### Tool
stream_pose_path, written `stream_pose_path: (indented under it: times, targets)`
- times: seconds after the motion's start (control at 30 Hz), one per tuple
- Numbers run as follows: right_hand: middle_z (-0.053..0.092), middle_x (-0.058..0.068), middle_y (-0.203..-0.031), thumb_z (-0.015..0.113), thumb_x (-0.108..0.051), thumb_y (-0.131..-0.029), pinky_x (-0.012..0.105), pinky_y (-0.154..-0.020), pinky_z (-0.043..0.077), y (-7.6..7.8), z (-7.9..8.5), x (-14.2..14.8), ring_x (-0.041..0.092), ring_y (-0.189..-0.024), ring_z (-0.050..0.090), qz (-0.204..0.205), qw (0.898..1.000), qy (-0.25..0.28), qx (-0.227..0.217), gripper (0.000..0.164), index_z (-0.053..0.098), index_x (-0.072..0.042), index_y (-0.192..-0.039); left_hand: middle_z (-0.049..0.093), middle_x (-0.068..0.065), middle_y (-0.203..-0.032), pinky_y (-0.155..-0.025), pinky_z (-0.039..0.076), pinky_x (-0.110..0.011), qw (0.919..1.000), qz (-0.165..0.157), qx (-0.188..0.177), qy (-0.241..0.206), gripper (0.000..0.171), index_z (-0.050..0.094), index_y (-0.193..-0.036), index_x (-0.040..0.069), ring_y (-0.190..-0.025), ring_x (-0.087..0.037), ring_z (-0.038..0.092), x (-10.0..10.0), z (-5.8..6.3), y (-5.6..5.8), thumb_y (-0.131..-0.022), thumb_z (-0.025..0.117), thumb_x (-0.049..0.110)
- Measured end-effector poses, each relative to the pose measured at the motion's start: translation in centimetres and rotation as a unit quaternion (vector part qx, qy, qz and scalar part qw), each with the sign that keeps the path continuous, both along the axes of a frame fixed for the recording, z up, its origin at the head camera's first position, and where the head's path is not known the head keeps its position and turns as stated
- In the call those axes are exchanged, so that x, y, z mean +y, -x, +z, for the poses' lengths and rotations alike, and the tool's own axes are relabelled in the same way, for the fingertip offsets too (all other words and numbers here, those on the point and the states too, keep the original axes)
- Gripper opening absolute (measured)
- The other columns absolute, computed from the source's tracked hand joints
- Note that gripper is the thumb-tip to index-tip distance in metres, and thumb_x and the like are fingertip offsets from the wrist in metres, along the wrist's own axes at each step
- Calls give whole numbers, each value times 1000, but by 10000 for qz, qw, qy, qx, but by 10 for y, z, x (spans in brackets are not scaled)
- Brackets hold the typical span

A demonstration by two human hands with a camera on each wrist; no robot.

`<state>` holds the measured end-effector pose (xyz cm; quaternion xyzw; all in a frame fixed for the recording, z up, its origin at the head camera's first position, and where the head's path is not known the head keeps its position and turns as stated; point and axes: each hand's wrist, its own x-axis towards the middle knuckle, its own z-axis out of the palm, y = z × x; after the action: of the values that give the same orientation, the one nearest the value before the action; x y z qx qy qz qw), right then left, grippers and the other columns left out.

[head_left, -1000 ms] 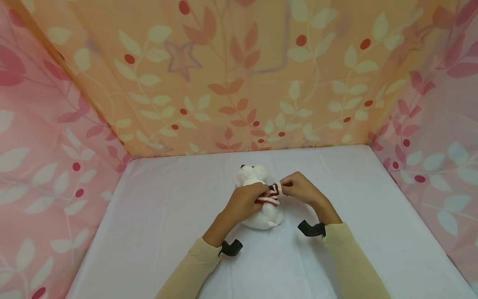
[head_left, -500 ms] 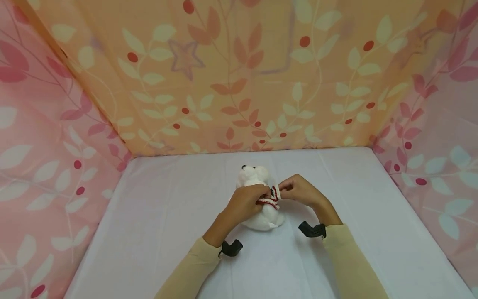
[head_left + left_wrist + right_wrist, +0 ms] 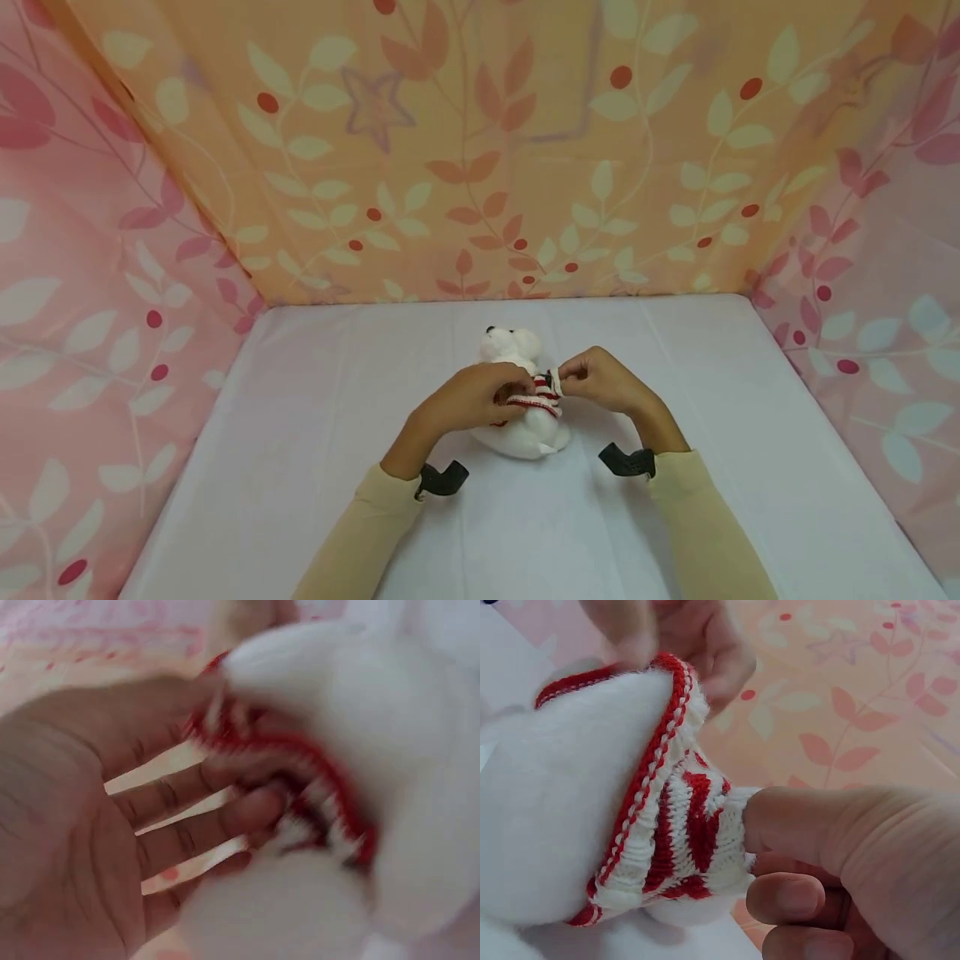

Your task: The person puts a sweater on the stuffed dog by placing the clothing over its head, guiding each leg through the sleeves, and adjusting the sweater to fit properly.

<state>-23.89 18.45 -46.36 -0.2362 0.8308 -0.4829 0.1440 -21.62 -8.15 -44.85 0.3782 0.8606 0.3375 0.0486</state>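
Note:
A white plush bear (image 3: 525, 429) lies in the middle of the white table, head pointing away from me. It wears a red-and-white striped knit sweater (image 3: 543, 400). My left hand (image 3: 504, 392) grips the sweater's red hem at the bear's left side; in the left wrist view its fingertips (image 3: 255, 814) hook under the blurred hem (image 3: 315, 772). My right hand (image 3: 573, 379) pinches the sweater's sleeve cuff (image 3: 727, 825) between thumb (image 3: 795, 817) and forefinger. The bear's white body (image 3: 555, 810) fills the sweater's opening.
A white cloth (image 3: 300, 467) covers the table. Leaf-patterned fabric walls close it in: orange at the back (image 3: 480, 150), pink on the left (image 3: 90, 292) and right (image 3: 885, 292). Black camera mounts sit on both wrists (image 3: 442, 479) (image 3: 626, 461).
My left hand and forearm have shifted left, drawing the sweater hem across the bear's body. The right hand has stayed at the sleeve cuff.

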Motion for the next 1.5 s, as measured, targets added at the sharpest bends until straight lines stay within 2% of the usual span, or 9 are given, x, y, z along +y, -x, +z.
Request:
stream_pose_path:
  times: [0.13, 0.23, 0.47, 0.63, 0.8, 1.0, 1.2, 1.37, 1.5]
  targets:
    - [70, 6, -82, 68, 3, -89, 26, -59, 36, 0, 6, -1, 12, -68, 46, -16, 9999, -65, 87, 11, 79, -2, -90, 67, 10, -96, -73, 53, -28, 9954, 647, 34, -704, 11, 71, -106, 20, -81, -9, 61, -18, 5, 10, -96, 72, 25]
    - [73, 5, -86, 71, -2, -90, 26, -62, 40, 0, 7, -1, 14, -71, 51, -6, 10000, -33, 71, 10, 80, -5, -92, 68, 9, -102, -72, 51, -28, 9912, 1168, 266, -563, 13, 71, -107, 19, -82, -10, 61, -22, -1, 16, -97, 72, 26]
    - [75, 5, -89, 73, -6, -91, 26, -63, 43, -1, 4, 0, 17, -74, 55, -40, 9999, 105, -52, 9, 81, -5, -95, 65, 11, -90, -66, 47, -28, 9928, 1183, 165, 19, 14, 71, -98, 22, -79, -10, 59, -18, -18, 21, -92, 77, 32]
    - [53, -2, -65, 70, 2, -87, 25, -55, 32, -3, 7, 0, 12, -62, 42, -196, 9998, 72, -37, 8, 77, -2, -87, 61, 13, -79, -63, 45, -30, 9872, 1460, 561, 315, 11, 68, -93, 24, -73, -9, 55, -21, -17, 23, -91, 78, 30]
    - [38, -4, -59, 69, 4, -83, 25, -53, 29, -2, 6, 6, 9, -57, 36, -153, 9997, 143, -86, 10, 75, -4, -82, 64, 14, -82, -67, 45, -32, 9801, 1672, 870, 625, 8, 69, -95, 28, -74, -8, 55, -34, -18, 28, -92, 77, 27]
    - [43, -3, -60, 67, 5, -83, 26, -53, 30, 0, 4, 11, 11, -59, 38, -73, 9995, 272, -137, 15, 75, -7, -80, 69, 13, -87, -68, 46, -36, 9739, 1643, 1340, 807, 10, 70, -94, 28, -74, -10, 59, -43, -17, 32, -90, 78, 23]
    - [52, -2, -66, 66, 4, -86, 26, -57, 35, 0, 2, 16, 12, -64, 43, 36, 9991, 268, -313, 14, 75, -6, -83, 63, 10, -91, -70, 47, -31, 9758, 1774, 1096, 659, 12, 70, -101, 25, -80, -10, 59, -24, -14, 25, -92, 77, 27]
    - [43, -4, -62, 68, 1, -88, 27, -58, 35, 2, 1, 17, 11, -64, 42, 140, 9987, 277, -395, 9, 74, -5, -85, 61, 3, -109, -80, 52, -31, 9845, 1004, 1437, -94, 20, 70, -110, 16, -94, -14, 61, 0, -7, 12, -94, 76, 25]
    - [47, -4, -63, 73, -5, -89, 27, -60, 39, 3, 2, 18, 11, -65, 46, 206, 9982, 263, -489, 3, 76, -3, -89, 61, 4, -108, -83, 52, -29, 9859, 543, 1579, 127, 29, 73, -111, 16, -95, -11, 59, 12, -8, 4, -89, 80, 33]
